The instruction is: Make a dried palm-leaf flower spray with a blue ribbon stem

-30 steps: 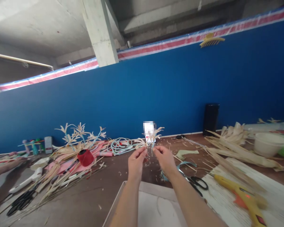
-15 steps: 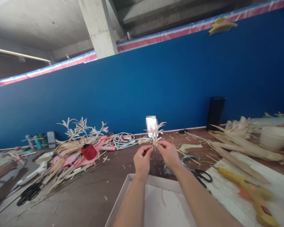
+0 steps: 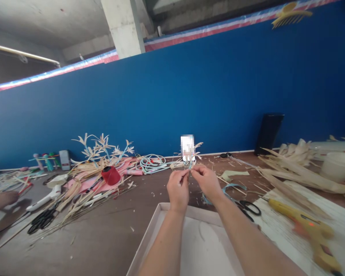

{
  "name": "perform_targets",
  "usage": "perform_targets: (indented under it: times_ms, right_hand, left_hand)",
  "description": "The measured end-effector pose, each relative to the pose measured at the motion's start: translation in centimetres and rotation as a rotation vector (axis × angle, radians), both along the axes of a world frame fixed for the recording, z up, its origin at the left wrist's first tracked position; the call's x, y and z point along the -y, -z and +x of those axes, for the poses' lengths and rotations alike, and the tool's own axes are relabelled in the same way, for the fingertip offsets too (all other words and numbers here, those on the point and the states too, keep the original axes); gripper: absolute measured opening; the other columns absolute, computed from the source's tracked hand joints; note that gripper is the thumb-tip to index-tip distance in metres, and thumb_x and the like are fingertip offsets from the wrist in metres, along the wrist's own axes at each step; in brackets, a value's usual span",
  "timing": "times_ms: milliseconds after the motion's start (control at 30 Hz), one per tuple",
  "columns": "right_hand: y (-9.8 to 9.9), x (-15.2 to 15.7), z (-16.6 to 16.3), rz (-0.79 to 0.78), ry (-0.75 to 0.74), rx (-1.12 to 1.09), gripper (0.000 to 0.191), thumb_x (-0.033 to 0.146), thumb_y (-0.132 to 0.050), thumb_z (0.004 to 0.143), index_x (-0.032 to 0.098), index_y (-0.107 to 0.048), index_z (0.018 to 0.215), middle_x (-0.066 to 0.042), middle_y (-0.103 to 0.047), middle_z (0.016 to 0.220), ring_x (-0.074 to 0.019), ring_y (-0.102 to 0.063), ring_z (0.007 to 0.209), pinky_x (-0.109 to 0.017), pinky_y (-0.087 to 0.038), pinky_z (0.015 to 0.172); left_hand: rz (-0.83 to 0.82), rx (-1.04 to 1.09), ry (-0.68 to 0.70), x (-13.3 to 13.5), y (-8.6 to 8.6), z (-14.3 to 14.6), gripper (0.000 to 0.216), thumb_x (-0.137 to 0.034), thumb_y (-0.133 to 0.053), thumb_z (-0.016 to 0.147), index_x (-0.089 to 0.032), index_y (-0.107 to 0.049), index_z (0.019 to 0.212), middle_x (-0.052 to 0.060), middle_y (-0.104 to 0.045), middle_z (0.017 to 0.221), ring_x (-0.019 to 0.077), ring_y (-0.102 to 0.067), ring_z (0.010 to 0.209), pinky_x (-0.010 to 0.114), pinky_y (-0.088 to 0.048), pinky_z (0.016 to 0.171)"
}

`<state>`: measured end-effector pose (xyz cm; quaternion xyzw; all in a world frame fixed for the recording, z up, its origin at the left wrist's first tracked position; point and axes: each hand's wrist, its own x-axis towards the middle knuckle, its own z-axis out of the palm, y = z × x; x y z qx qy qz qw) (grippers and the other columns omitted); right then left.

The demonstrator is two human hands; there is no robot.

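My left hand (image 3: 178, 188) and my right hand (image 3: 207, 183) meet above the far rim of a white box (image 3: 202, 214). Both are closed, pinching the stem of a small husk flower (image 3: 198, 155) between the fingertips. Pale petals stand up above the fingers, with a bit of light blue on the stem just over them. A blurred white rectangle (image 3: 187, 143) stands right behind the flower. Just right of my right hand, a light blue strip (image 3: 228, 188) curls on the table beside black-handled scissors (image 3: 251, 208).
At right, a yellow glue gun (image 3: 307, 226) lies on printed paper near dried husks (image 3: 307, 176). Leftward are a red thread spool (image 3: 110, 175), finished husk flowers (image 3: 102, 145), black scissors (image 3: 42, 220) and a white glue gun (image 3: 47, 199). Another person's hand (image 3: 5, 201) is at far left.
The view has tilted and shifted slightly, so the table things sit a little higher and to the right. Both hands keep their pinch on the flower stem, which shows more light blue now.
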<state>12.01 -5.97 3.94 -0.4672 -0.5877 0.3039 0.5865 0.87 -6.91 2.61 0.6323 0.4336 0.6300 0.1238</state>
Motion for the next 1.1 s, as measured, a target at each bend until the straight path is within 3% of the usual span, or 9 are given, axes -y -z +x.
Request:
perform_targets:
  times_ms: [233, 533, 1100]
  right_hand:
    - [0.01, 0.09, -0.09, -0.044, 0.002, 0.017, 0.023, 0.036, -0.055, 0.072, 0.016, -0.066, 0.073, -0.003, -0.065, 0.074, -0.0171, -0.056, 0.072, -0.027, -0.041, 0.069]
    - [0.24, 0.05, 0.19, -0.088, 0.044, 0.034, 0.026, 0.039, -0.056, 0.072, 0.016, -0.067, 0.076, -0.001, -0.066, 0.072, -0.0163, -0.055, 0.069, -0.026, -0.04, 0.065]
    - [-0.01, 0.28, -0.12, -0.075, 0.041, 0.054, 0.027, 0.039, -0.055, 0.07, 0.017, -0.068, 0.076, -0.002, -0.066, 0.072, -0.0173, -0.056, 0.069, -0.028, -0.041, 0.067]
  left_hand:
    - [0.023, -0.02, -0.057, -0.05, 0.05, -0.21, 0.013, -0.017, -0.054, 0.078, -0.019, -0.065, 0.084, 0.003, -0.062, 0.08, 0.0119, -0.056, 0.075, 0.024, -0.046, 0.068]
    - [0.092, -0.164, 0.028, 0.07, -0.19, -0.54, 0.023, -0.013, -0.047, 0.082, -0.02, -0.065, 0.094, 0.005, -0.062, 0.088, 0.0128, -0.056, 0.083, 0.027, -0.046, 0.079]
    - [0.113, -0.2, -0.007, 0.1, -0.4, -0.72, 0.021, -0.017, -0.046, 0.083, -0.02, -0.064, 0.093, 0.006, -0.061, 0.087, 0.0147, -0.055, 0.084, 0.03, -0.045, 0.078]
